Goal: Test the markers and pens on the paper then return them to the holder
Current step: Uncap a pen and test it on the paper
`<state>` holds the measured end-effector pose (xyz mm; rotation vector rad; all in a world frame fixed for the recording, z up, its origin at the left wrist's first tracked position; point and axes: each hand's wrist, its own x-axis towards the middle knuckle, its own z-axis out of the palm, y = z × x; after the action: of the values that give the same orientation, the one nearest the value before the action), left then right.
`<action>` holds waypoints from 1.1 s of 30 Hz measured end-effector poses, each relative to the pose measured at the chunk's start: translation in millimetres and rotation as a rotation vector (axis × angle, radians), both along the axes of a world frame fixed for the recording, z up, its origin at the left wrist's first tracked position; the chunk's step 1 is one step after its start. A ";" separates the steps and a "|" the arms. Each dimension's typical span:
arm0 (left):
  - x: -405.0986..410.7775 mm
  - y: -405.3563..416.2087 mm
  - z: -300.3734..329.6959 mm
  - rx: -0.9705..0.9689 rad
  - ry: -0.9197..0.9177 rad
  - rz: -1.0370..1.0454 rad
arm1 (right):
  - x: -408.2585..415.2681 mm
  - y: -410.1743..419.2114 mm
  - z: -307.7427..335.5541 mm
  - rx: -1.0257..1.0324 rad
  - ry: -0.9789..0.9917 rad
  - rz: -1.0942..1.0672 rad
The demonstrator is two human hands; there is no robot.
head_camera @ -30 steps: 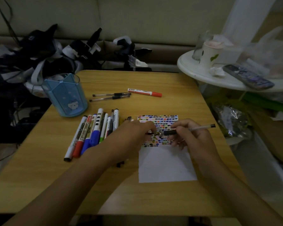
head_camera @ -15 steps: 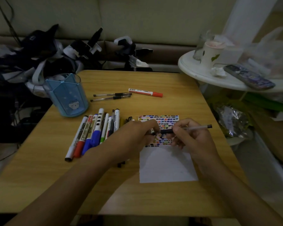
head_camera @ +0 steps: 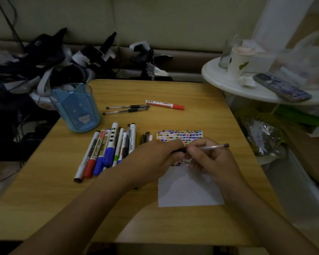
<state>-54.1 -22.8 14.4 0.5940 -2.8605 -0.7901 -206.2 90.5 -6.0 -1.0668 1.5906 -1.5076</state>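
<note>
The desk (head_camera: 63, 208) is cut off along its near edge, where both forearms enter. On it, toward the right edge, lies the paper (head_camera: 188, 190); rows of coloured test marks fill its far part, and the two hands hide the middle of those rows. The blue holder (head_camera: 75, 109) stands at the far left corner; whether anything is inside cannot be made out through its tinted wall. A row of markers (head_camera: 107, 151) lies between holder and paper, its near ends covered by the left hand (head_camera: 153, 157), whose fingers curl onto the dark tip end of a clear pen (head_camera: 213, 147). The right hand (head_camera: 210, 159) pinches that pen's barrel over the paper. Two pens (head_camera: 126, 109) and a red-capped marker (head_camera: 165, 104) lie near the far edge
</note>
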 end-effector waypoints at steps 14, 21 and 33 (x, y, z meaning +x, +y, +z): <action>3.8 -5.4 -2.4 -0.106 0.010 0.085 | -12.9 1.6 -5.1 -0.005 0.142 -0.114; 2.4 -6.8 -4.4 -0.108 -0.007 0.082 | -12.0 -0.6 -4.7 0.008 0.162 -0.117; 5.9 -9.5 -4.3 -0.124 0.011 0.088 | -9.1 -2.2 -5.1 0.012 0.254 -0.131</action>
<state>-48.2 -32.3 10.1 0.6906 -2.8255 -0.5963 -215.3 88.3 -11.1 -1.2062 1.8733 -1.4904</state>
